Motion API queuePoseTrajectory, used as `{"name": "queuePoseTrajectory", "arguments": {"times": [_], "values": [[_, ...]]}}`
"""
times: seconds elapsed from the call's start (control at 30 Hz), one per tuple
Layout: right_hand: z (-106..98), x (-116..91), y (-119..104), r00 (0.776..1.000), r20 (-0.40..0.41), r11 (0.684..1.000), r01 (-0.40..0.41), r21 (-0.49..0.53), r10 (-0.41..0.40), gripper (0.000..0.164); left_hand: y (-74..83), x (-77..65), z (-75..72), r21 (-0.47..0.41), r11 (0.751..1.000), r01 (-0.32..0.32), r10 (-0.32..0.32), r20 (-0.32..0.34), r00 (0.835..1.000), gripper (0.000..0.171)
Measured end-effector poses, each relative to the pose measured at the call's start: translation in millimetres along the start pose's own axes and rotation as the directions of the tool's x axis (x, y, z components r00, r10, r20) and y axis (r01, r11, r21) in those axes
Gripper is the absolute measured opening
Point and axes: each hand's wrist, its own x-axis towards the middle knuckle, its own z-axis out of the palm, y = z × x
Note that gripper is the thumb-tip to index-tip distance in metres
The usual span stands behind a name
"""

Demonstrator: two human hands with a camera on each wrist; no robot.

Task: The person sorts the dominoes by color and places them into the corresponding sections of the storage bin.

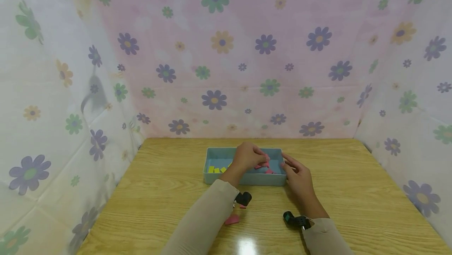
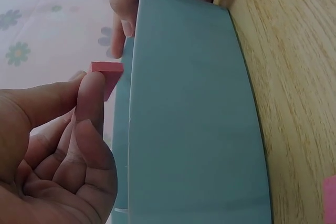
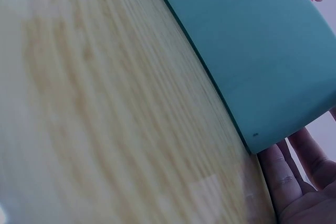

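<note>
A light blue rectangular box [image 1: 243,179] stands on the wooden table. Above its right half, my left hand [image 1: 246,156] pinches a small flat pink block [image 2: 107,70] between thumb and index finger; the other fingers curl toward the palm in the left wrist view. Below that hand, inside the box, lie several pink blocks [image 1: 269,171], partly covered by the fingers. Yellow blocks [image 1: 211,169] lie in the left part of the box, some hidden behind my left wrist. At the right end, my right hand [image 1: 300,176] holds the box wall, thumb at the rim and fingers along the outside.
On the table [image 1: 159,208] in front of the box, a pink piece [image 1: 232,219] lies beside my left sleeve, with another pink piece [image 1: 243,206] near the wrist camera. Flowered cloth [image 1: 243,51] surrounds the table at the back and both sides.
</note>
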Motion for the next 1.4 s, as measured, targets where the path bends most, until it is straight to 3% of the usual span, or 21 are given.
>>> {"name": "queuePoseTrajectory", "arguments": {"times": [0.17, 0.4, 0.63, 0.87, 1.03, 1.4], "values": [[0.6, -3.7, -3.5, 1.000, -0.005, 1.000, 0.003, 0.005, -0.003, 0.044, 1.1, -1.7, -1.7, -0.003, 1.000, 0.009, -0.009, 0.013, 1.000, 0.009], [-0.2, -16.8, -26.2, 1.000, 0.006, 1.000, 0.013, 0.001, -0.013, 0.045, 2.1, -2.0, -3.9, -0.028, 0.999, 0.020, -0.020, 0.017, 1.000, 0.009], [1.0, -3.2, 1.2, 1.000, -0.009, 0.999, 0.023, 0.023, -0.023, 0.044, -3.5, -2.4, -10.4, -0.067, 0.998, 0.007, -0.004, 0.047, 0.999, 0.007], [-0.5, -8.6, -10.0, 1.000, 0.008, 1.000, 0.006, 0.024, -0.006, 0.045, -13.9, -5.7, -26.0, -0.007, 0.999, -0.043, 0.043, 0.045, 0.998, 0.005], [-0.8, -16.4, -26.0, 1.000, 0.013, 1.000, -0.003, 0.014, 0.003, 0.045, -20.6, -11.0, -35.5, -0.020, 0.998, -0.062, 0.063, 0.050, 0.997, 0.007], [0.8, -3.7, 0.4, 0.999, -0.018, 0.999, 0.036, -0.006, -0.036, 0.044, -34.9, -28.8, -51.7, -0.012, 0.994, -0.106, 0.107, 0.051, 0.993, 0.015]]}}
